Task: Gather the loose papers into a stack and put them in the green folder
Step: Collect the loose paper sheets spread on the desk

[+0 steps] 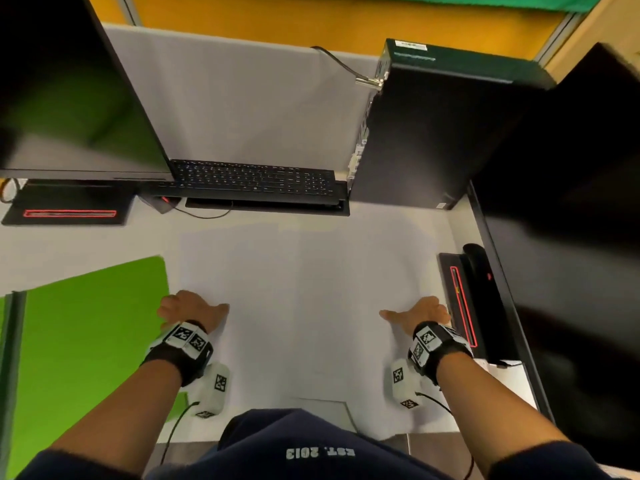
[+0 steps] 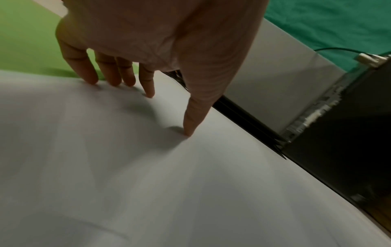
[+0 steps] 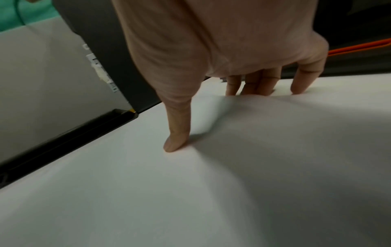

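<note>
The desk (image 1: 86, 244) runs across the middle of the head view, its near edge cut off by the person's dark shirt. White papers (image 1: 304, 289) spread over the centre of the frame; they are nearly the desk's colour, so their edges and number are hard to make out. The green folder (image 1: 86, 327) lies flat at the lower left, cut off by the frame edge, just beside the papers. A monitor (image 1: 69, 91) fills the upper left, a computer tower (image 1: 433, 133) the upper right, and a keyboard (image 1: 252, 180) sits between them. The left hand (image 1: 190, 311) and right hand (image 1: 420, 311) rest at the papers' two sides. Only the wrist views show the fingers: both hands are spread wide, fingertips (image 2: 148, 90) and thumbs pressing down, and the sheet (image 3: 232, 167) wrinkles beneath the right hand's fingers (image 3: 176, 143).
</note>
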### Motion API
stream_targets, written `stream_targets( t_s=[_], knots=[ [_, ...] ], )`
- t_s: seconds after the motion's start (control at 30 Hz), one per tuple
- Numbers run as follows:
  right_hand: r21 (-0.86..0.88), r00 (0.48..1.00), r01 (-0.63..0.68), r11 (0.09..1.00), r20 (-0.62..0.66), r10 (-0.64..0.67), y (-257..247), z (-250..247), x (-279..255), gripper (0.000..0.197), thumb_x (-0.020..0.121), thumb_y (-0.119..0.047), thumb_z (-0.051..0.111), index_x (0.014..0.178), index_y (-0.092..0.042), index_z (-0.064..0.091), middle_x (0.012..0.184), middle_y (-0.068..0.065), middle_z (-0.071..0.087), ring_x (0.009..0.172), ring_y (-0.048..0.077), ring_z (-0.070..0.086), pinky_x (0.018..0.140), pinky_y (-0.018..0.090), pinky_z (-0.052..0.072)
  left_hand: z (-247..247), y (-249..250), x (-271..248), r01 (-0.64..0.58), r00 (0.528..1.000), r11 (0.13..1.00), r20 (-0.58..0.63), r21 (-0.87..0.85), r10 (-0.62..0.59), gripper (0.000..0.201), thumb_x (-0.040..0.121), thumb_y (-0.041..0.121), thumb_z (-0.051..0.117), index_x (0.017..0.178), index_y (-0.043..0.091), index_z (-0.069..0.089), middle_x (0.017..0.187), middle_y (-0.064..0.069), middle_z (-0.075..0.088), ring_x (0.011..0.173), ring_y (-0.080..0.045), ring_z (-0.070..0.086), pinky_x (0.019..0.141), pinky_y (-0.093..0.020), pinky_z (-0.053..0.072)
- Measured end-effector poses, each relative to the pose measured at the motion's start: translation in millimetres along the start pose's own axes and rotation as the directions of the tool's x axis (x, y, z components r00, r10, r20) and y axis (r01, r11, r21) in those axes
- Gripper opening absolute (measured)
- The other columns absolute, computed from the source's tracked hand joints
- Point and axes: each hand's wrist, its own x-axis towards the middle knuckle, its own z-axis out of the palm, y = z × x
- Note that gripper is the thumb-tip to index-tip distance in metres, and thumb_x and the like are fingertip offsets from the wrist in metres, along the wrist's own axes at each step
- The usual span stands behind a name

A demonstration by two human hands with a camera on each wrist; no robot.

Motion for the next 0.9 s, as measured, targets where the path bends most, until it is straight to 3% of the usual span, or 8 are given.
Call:
stream_targets(
  t_s=[0.1, 0.17, 0.27, 0.37, 0.5, 0.63, 0.8, 0.9],
  knots=[
    [0.058, 0.996, 0.062, 0.996, 0.054, -0.065, -8, 11, -7, 0.114, 0.057, -0.055, 0.082, 0.143, -0.004, 0.026, 0.141, 0.017, 0.037, 0.134, 0.034, 0.032, 0.109, 0.043, 0.032, 12, 15, -17, -0.077, 0.997, 0.996, 0.010, -0.054, 0.078, 0.090, 0.068, 0.047, 0.074, 0.136, 0.002, 0.036, 0.143, -0.022, 0.029, 0.133, -0.038, 0.027, 0.108, -0.049, 0.031],
    [0.165, 0.997, 0.058, 0.985, 0.047, -0.066, -10, 11, -9, 0.109, 0.060, -0.046, 0.084, 0.143, -0.006, 0.027, 0.142, 0.017, 0.033, 0.134, 0.035, 0.029, 0.110, 0.045, 0.032, 14, 19, -25, -0.086, 0.996, 0.990, 0.002, -0.108, 0.086, 0.090, 0.066, 0.042, 0.078, 0.136, 0.005, 0.035, 0.143, -0.022, 0.027, 0.133, -0.038, 0.026, 0.108, -0.050, 0.031],
    [0.246, 1.000, -0.015, 0.969, 0.003, 0.015, -4, 3, -5, 0.108, 0.060, -0.046, 0.084, 0.141, -0.002, 0.028, 0.142, 0.022, 0.033, 0.132, 0.037, 0.033, 0.111, 0.046, 0.034, 4, 15, -18, 0.031, 0.999, 0.982, -0.027, -0.187, -0.037, 0.108, 0.062, 0.050, 0.079, 0.140, -0.001, 0.026, 0.148, -0.025, 0.022, 0.138, -0.038, 0.020, 0.111, -0.048, 0.024],
    [0.212, 0.998, -0.063, 0.975, 0.027, 0.059, -4, 4, -9, 0.108, 0.062, -0.049, 0.082, 0.140, 0.002, 0.027, 0.143, 0.022, 0.035, 0.132, 0.037, 0.035, 0.112, 0.045, 0.033, -1, 19, -16, 0.106, 0.994, 0.982, -0.006, -0.159, -0.108, 0.113, 0.062, 0.060, 0.074, 0.138, -0.009, 0.025, 0.146, -0.028, 0.026, 0.136, -0.039, 0.025, 0.110, -0.045, 0.026],
    [0.211, 0.997, 0.003, 0.977, 0.070, -0.018, -24, 13, -17, 0.100, 0.067, -0.043, 0.080, 0.140, 0.002, 0.027, 0.142, 0.019, 0.039, 0.132, 0.034, 0.039, 0.111, 0.041, 0.034, 12, 43, -28, 0.021, 0.998, 0.986, 0.061, -0.165, -0.012, 0.108, 0.064, 0.059, 0.072, 0.136, -0.009, 0.031, 0.141, -0.028, 0.035, 0.131, -0.040, 0.034, 0.106, -0.045, 0.034],
    [0.234, 0.978, 0.058, 0.970, 0.180, -0.102, -28, 22, -17, 0.098, 0.070, -0.041, 0.078, 0.144, -0.003, 0.026, 0.148, 0.014, 0.032, 0.137, 0.031, 0.033, 0.114, 0.040, 0.032, 26, 55, -36, -0.065, 0.985, 0.979, 0.143, -0.192, 0.094, 0.106, 0.063, 0.064, 0.068, 0.138, -0.003, 0.036, 0.142, -0.023, 0.039, 0.132, -0.038, 0.035, 0.109, -0.043, 0.033],
    [0.482, 0.985, -0.109, 0.870, 0.168, 0.030, -30, 9, -8, 0.092, 0.074, -0.034, 0.076, 0.144, -0.003, 0.025, 0.148, 0.016, 0.030, 0.134, 0.034, 0.037, 0.111, 0.043, 0.037, 31, 55, -35, -0.029, 0.991, 0.977, 0.119, -0.211, 0.055, 0.107, 0.062, 0.067, 0.065, 0.135, -0.006, 0.040, 0.139, -0.026, 0.044, 0.131, -0.039, 0.038, 0.110, -0.045, 0.034],
    [0.380, 0.966, -0.192, 0.905, 0.234, 0.107, -46, 10, -12, 0.101, 0.082, -0.047, 0.063, 0.150, -0.003, 0.002, 0.159, 0.016, 0.010, 0.145, 0.032, 0.017, 0.121, 0.044, 0.017, 37, 68, -52, -0.081, 0.972, 0.974, 0.201, -0.210, 0.125, 0.103, 0.070, 0.063, 0.064, 0.142, -0.005, 0.031, 0.146, -0.024, 0.036, 0.135, -0.037, 0.031, 0.113, -0.043, 0.030]
  ],
)
